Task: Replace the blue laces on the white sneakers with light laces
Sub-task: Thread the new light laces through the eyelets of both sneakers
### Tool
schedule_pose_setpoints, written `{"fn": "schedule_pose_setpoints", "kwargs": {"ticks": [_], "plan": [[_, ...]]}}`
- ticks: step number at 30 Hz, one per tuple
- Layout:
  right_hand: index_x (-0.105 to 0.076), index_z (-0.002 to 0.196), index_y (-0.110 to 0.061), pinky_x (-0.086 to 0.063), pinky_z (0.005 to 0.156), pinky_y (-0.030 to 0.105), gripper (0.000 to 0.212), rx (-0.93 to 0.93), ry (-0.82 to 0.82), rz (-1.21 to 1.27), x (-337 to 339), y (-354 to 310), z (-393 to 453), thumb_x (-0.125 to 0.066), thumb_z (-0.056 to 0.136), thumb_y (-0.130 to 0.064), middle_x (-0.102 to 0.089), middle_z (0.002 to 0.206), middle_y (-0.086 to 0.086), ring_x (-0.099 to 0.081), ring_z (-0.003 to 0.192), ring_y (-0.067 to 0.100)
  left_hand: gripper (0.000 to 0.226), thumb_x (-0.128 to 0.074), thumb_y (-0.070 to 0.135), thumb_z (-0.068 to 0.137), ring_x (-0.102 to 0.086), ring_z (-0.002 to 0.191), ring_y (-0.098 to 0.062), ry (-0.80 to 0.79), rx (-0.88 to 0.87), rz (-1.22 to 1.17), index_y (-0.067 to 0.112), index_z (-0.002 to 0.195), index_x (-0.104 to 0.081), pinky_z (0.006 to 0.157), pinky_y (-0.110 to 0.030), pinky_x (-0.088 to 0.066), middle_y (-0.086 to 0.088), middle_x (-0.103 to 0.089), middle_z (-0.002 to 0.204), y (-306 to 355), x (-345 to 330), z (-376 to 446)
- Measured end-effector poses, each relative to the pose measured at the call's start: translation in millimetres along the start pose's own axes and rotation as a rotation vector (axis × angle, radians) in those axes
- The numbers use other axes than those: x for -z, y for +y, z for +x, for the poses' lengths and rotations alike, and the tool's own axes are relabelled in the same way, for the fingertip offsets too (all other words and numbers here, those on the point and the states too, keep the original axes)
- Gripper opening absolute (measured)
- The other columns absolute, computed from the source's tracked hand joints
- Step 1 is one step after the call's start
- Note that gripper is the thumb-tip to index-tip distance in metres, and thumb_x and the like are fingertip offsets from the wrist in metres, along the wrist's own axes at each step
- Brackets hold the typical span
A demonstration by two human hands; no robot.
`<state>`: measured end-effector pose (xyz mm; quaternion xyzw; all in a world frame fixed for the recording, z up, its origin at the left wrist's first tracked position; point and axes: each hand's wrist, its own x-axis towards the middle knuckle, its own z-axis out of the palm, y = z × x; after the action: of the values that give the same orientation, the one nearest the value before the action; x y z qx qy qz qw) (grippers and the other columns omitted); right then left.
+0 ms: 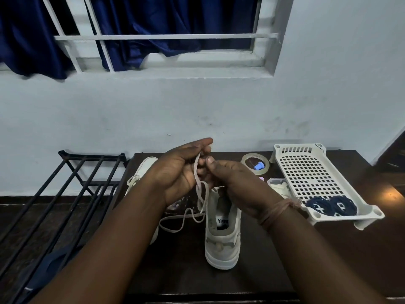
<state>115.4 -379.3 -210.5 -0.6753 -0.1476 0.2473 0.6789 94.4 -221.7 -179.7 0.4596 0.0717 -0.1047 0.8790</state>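
A white sneaker (pixel 222 235) stands on the dark table, heel toward me, with a light lace (pixel 186 218) looping out of its left side. My left hand (pixel 177 172) and my right hand (pixel 236 183) meet above the shoe's front and both hold a strand of that lace between the fingers. A second white sneaker (pixel 142 170) lies behind my left hand, partly hidden, with light laces in it. Two coiled blue laces (pixel 331 208) lie in the white perforated tray (pixel 306 170) at the right.
A roll of clear tape (pixel 255 164) with a small blue piece inside sits near the table's far edge. A small container (pixel 277 185) stands beside the tray. A black metal rack (pixel 65 194) stands to the left of the table (pixel 186 275).
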Motion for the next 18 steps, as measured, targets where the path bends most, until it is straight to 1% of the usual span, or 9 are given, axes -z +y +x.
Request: {"fn": "schedule_pose_setpoints", "kwargs": {"ticks": [2,4,6,8,9,11,13,15,18], "plan": [[-0.066,0.111,0.001,-0.049,0.069,0.031,0.037,-0.007,-0.061,0.129,-1,-3,-2,-0.058,0.100,-0.034,-0.066,0.092,0.019,-0.059,0.082,0.028,0.037,-0.045,0.001,0.101,-0.063,0.071,-0.013,0.004,-0.051,-0.079,0.002,0.137,-0.056,0.069,-0.033,-0.052,-0.003,-0.074,0.098,3,2,-1],[-0.063,0.115,0.000,-0.050,0.066,0.029,0.026,-0.005,-0.063,0.172,3,-6,-3,-0.059,0.099,-0.021,-0.066,0.091,0.018,-0.064,0.079,0.024,0.038,-0.045,-0.004,0.100,-0.073,0.090,-0.017,0.036,-0.116,-0.187,0.000,0.137,-0.054,0.074,-0.031,-0.061,-0.011,-0.073,0.118,7,6,0],[-0.061,0.120,0.000,-0.041,0.063,0.027,0.026,-0.001,-0.040,0.157,8,-8,-4,-0.059,0.098,-0.014,-0.064,0.081,0.012,-0.056,0.067,0.015,0.038,-0.044,-0.009,0.099,-0.074,0.103,-0.024,0.106,-0.158,-0.300,-0.003,0.136,-0.052,0.082,-0.030,-0.062,-0.019,-0.069,0.126,10,12,2],[-0.061,0.121,0.003,-0.032,0.059,0.026,0.026,-0.010,-0.056,0.177,14,-11,-5,-0.056,0.098,-0.009,-0.055,0.068,0.006,-0.046,0.060,0.012,0.036,-0.046,-0.011,0.098,-0.076,0.098,-0.027,0.189,-0.165,-0.406,-0.005,0.133,-0.053,0.081,-0.031,-0.062,-0.023,-0.069,0.124,12,15,3],[-0.064,0.116,0.002,-0.033,0.059,0.027,0.022,-0.017,-0.047,0.196,18,-13,-6,-0.055,0.098,-0.007,-0.053,0.066,0.005,-0.045,0.058,0.012,0.034,-0.047,-0.012,0.097,-0.076,0.094,-0.028,0.235,-0.163,-0.450,-0.007,0.131,-0.053,0.080,-0.033,-0.063,-0.024,-0.068,0.123,12,18,3],[-0.066,0.102,-0.003,-0.037,0.058,0.028,0.012,-0.036,0.058,0.202,28,-14,-5,-0.055,0.097,-0.005,-0.056,0.067,0.009,-0.047,0.055,0.014,0.030,-0.047,-0.014,0.097,-0.074,0.094,-0.030,0.328,-0.157,-0.521,-0.008,0.126,-0.053,0.080,-0.036,-0.062,-0.026,-0.066,0.125,12,25,4],[-0.066,0.093,-0.003,-0.039,0.053,0.029,0.009,-0.059,0.259,0.074,42,-9,-3,-0.057,0.095,-0.004,-0.063,0.069,0.015,-0.048,0.051,0.018,0.027,-0.047,-0.016,0.097,-0.071,0.100,-0.031,0.397,-0.158,-0.559,-0.008,0.122,-0.051,0.081,-0.037,-0.061,-0.027,-0.063,0.129,12,32,5],[-0.068,0.078,-0.003,-0.040,0.052,0.029,0.017,-0.074,0.461,-0.144,57,0,-4,-0.059,0.092,-0.006,-0.070,0.072,0.021,-0.051,0.051,0.022,0.022,-0.046,-0.016,0.097,-0.068,0.110,-0.032,0.446,-0.159,-0.597,-0.009,0.117,-0.053,0.088,-0.035,-0.060,-0.027,-0.062,0.129,12,38,6],[-0.063,0.059,-0.007,-0.043,0.049,0.027,0.031,-0.116,0.640,-0.285,73,10,-8,-0.066,0.090,-0.011,-0.071,0.068,0.020,-0.057,0.051,0.025,0.015,-0.045,-0.017,0.097,-0.064,0.115,-0.031,0.510,-0.166,-0.624,-0.007,0.093,-0.056,0.107,-0.037,-0.049,-0.022,-0.063,0.111,10,40,12]]}}
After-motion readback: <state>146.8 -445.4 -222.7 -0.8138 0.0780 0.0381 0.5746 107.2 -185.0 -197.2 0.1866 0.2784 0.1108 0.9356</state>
